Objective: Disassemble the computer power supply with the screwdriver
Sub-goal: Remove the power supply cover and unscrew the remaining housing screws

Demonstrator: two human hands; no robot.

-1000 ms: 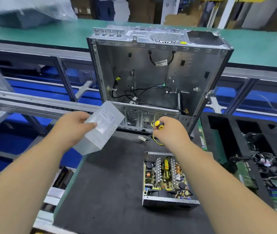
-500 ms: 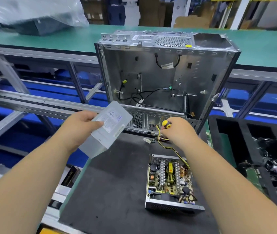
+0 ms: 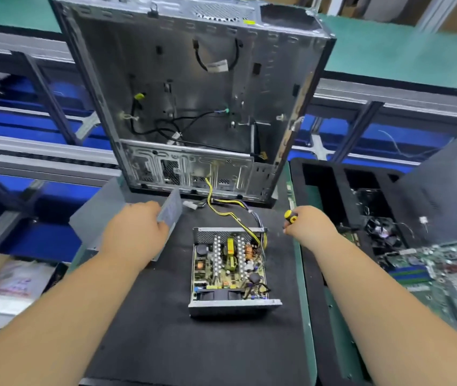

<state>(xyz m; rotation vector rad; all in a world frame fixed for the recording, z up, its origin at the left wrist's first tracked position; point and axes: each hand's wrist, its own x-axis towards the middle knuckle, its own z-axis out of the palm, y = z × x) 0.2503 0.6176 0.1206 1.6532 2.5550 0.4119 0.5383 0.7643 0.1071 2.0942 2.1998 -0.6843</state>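
Supply: power supply (image 3: pixel 228 270) lies opened on the black mat (image 3: pixel 166 344), between both hands, long axis toward the person.
Left hand (image 3: pixel 135 235): grips the metal cover (image 3: pixel 170 210).
Right hand (image 3: pixel 309 225): nearer, grips the screwdriver (image 3: pixel 290 215).

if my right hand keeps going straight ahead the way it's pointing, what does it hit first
Probably the near right corner of the open computer case. The right hand grips the screwdriver just short of it; depth is uncertain.

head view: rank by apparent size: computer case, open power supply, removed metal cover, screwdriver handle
1. computer case
2. open power supply
3. metal cover, blurred, partly hidden by the left hand; order with 2 unsure
4. screwdriver handle in the right hand
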